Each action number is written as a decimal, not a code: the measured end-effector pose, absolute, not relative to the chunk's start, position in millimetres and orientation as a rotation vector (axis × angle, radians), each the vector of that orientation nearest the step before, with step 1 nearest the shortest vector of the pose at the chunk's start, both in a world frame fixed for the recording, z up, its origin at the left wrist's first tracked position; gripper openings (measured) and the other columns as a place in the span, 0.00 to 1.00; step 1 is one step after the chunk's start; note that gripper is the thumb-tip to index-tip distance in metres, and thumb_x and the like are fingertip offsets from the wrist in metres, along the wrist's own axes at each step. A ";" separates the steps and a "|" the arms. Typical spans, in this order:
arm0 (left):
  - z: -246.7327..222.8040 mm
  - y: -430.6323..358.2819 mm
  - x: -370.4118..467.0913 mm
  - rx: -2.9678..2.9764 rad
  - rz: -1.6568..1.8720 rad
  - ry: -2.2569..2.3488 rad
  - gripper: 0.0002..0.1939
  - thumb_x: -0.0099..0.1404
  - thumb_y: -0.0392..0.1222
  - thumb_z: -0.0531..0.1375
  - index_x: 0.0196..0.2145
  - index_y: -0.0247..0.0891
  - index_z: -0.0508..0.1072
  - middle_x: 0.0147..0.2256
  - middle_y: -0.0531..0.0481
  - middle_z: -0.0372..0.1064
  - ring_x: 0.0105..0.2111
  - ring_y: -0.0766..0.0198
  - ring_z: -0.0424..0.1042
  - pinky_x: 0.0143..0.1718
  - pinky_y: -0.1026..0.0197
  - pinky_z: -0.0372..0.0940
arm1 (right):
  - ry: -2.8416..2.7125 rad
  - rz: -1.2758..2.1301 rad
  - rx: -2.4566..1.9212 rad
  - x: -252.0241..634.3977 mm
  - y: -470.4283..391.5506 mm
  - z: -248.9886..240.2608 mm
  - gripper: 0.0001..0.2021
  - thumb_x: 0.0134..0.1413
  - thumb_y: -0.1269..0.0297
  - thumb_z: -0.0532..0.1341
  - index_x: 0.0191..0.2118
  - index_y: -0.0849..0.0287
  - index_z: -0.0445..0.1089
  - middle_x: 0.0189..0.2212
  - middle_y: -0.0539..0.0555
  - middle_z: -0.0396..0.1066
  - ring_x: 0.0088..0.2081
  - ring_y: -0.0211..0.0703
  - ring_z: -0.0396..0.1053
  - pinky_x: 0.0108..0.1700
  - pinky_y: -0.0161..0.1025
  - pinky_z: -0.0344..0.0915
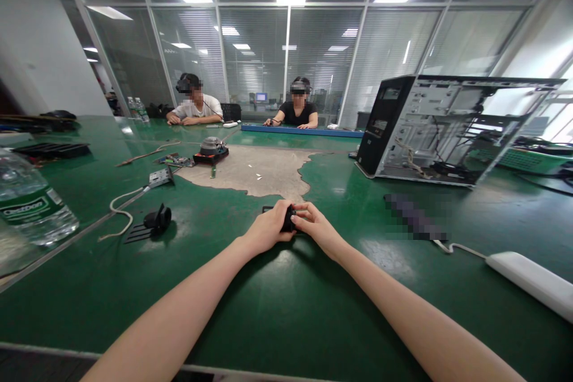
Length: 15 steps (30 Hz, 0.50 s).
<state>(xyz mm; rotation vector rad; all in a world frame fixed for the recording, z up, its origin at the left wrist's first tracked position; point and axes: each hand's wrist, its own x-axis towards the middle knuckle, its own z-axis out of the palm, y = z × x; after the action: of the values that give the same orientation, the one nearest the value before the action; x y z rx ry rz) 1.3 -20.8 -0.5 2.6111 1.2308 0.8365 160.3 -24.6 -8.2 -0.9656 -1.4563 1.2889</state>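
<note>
A small black plastic part (289,219) is between my two hands, just above the green tabletop or resting on it; I cannot tell which. My left hand (267,228) wraps around it from the left, fingers curled over the top. From the other side my right hand (313,224) pinches it between thumb and fingertips. Much of the part is covered by fingers, though a thin black edge shows to the left of the left hand. Off to the left lies another black piece (156,221) with a round end and slim prongs.
An open computer case (418,131) stands at the right. A phone-like dark object (414,216) and a white power strip (532,283) lie nearer. At left are a water bottle (33,203) and a metal bracket (160,176). Two people sit across the green table (286,310).
</note>
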 end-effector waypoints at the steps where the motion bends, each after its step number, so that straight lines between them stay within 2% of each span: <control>1: -0.3 -21.0 1.4 2.611 0.836 1.232 0.30 0.51 0.41 0.59 0.49 0.41 0.50 0.46 0.46 0.58 0.39 0.57 0.67 0.36 0.57 0.63 | -1.457 1.292 -0.977 160.6 -24.0 -8.2 0.15 0.42 0.60 0.61 0.38 0.57 0.62 0.35 0.52 0.67 0.36 0.39 0.66 0.41 0.42 0.61; 7: 0.4 -21.5 1.5 2.601 0.826 1.230 0.30 0.51 0.40 0.59 0.49 0.42 0.50 0.46 0.47 0.57 0.39 0.56 0.67 0.36 0.58 0.63 | -1.476 1.370 -0.909 163.2 -26.5 -3.9 0.16 0.38 0.62 0.64 0.37 0.56 0.62 0.34 0.51 0.68 0.37 0.39 0.66 0.42 0.42 0.61; 11: 0.3 -20.9 1.4 2.598 0.823 1.236 0.30 0.51 0.40 0.59 0.49 0.42 0.50 0.46 0.46 0.58 0.38 0.56 0.67 0.35 0.57 0.63 | -1.437 1.360 -0.873 162.6 -26.8 -6.2 0.13 0.42 0.61 0.62 0.35 0.55 0.61 0.33 0.50 0.68 0.35 0.38 0.67 0.41 0.41 0.62; 15: -0.4 -20.3 1.6 2.599 0.828 1.246 0.30 0.51 0.41 0.60 0.49 0.41 0.50 0.46 0.46 0.58 0.39 0.56 0.67 0.36 0.57 0.63 | -1.430 1.349 -0.905 162.0 -22.4 -11.8 0.15 0.43 0.60 0.61 0.39 0.55 0.61 0.33 0.51 0.68 0.34 0.39 0.67 0.41 0.42 0.62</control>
<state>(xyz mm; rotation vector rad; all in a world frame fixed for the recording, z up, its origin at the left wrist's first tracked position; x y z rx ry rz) 1.6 -20.3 -0.4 2.5991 1.2465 0.8276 162.0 -22.4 -11.8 -0.9054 -1.4305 1.3486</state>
